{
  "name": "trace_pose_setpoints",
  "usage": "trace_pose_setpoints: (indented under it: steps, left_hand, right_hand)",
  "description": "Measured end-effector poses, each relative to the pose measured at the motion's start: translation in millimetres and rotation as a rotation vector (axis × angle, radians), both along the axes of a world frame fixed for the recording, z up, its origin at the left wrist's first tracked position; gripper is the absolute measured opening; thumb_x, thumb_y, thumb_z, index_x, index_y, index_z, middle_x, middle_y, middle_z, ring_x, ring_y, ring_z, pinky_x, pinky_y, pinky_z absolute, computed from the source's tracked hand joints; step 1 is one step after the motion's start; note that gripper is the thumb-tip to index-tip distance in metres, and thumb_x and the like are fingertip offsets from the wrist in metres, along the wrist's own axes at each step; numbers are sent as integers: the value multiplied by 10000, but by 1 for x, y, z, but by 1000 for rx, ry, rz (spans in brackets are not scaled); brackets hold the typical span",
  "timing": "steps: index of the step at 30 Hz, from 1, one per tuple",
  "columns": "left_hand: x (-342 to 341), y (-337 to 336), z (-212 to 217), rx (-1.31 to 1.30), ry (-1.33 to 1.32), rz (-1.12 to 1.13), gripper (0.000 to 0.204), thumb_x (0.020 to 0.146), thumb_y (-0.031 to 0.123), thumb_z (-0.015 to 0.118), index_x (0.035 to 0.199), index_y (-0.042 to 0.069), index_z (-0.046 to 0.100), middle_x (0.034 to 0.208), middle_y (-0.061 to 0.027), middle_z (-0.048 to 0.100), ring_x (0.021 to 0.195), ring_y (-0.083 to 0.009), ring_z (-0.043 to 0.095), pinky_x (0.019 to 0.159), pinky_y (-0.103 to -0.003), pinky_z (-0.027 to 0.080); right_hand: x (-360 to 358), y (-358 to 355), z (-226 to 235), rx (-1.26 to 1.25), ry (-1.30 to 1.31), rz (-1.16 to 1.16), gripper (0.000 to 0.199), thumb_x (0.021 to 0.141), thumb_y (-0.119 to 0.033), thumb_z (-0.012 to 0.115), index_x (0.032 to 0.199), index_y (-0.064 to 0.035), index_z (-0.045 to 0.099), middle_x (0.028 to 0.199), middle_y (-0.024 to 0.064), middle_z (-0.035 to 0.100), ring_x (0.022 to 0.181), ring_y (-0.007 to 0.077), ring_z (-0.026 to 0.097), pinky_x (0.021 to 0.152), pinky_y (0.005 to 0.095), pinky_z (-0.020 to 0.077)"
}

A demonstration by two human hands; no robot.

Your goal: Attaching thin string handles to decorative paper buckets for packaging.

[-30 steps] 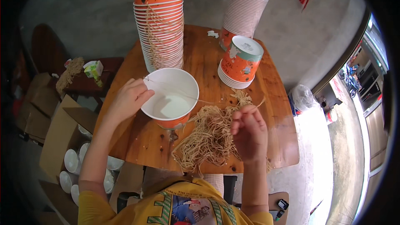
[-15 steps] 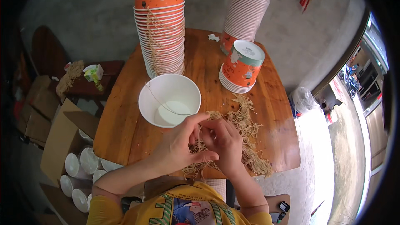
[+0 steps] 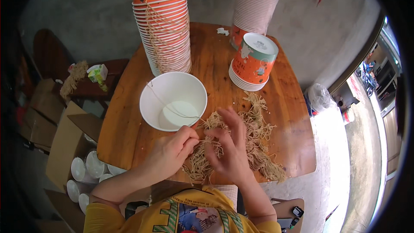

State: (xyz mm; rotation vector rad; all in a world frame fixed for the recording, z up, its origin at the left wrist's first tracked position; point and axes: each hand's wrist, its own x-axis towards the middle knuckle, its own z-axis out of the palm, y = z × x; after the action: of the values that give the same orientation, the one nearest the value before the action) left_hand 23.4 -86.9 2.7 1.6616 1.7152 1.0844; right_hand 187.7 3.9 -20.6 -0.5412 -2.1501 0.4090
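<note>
A heap of dry brown noodles lies on the wooden table in front of me. My left hand pinches a small bunch of strands at the heap's left edge. My right hand rests on the heap beside it, fingers spread and touching the noodles. Just beyond my left hand stands an empty white paper bowl with one long strand draped over its rim.
A tall stack of orange-rimmed bowls stands at the back, a pink-striped stack further right, and a short stack topped by an upside-down orange bowl. Cardboard boxes with white cups sit on the floor at left.
My left hand left the white bowl and came down to the noodle heap. Both hands drew together over the noodles, and the left now pinches some strands.
</note>
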Motion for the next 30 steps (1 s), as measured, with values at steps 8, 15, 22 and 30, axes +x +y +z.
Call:
trace_pose_setpoints:
  steps: [8, 15, 22, 30]
  left_hand:
    - [3, 15, 13, 214, 110, -72, 177, 936, 92, 588, 1068, 39, 482, 895, -157, 655, 793, -317, 673, 635, -389, 519]
    - [-11, 35, 40, 121, 102, -90, 249, 957, 94, 558, 1145, 49, 400, 803, -137, 632, 703, -294, 646, 615, -364, 489]
    - [-25, 37, 18, 150, 18, 38, 240, 939, 102, 582, 1122, 42, 439, 781, -114, 610, 732, -251, 616, 710, -336, 486]
    - [-33, 36, 8, -103, 211, -47, 284, 890, 148, 643, 1138, 46, 553, 790, -69, 599, 705, -212, 591, 682, -326, 490]
  right_hand:
    - [-11, 1, -16, -947, 384, 578, 464, 888, -11, 618, 1315, -35, 439, 1311, 137, 453, 1178, 209, 502, 928, 315, 469]
    - [-14, 30, 6, -1016, 277, 507, 200, 962, -117, 595, 1130, -15, 560, 916, 5, 602, 807, 45, 542, 693, 208, 462]
    - [-2, 35, -2, -698, 297, 90, 91, 892, -112, 660, 904, -32, 618, 615, -26, 540, 532, 51, 463, 511, 238, 420]
    - [-19, 14, -36, -200, 196, -138, 121, 812, -95, 729, 904, -92, 651, 633, 51, 587, 488, 163, 523, 476, 297, 439]
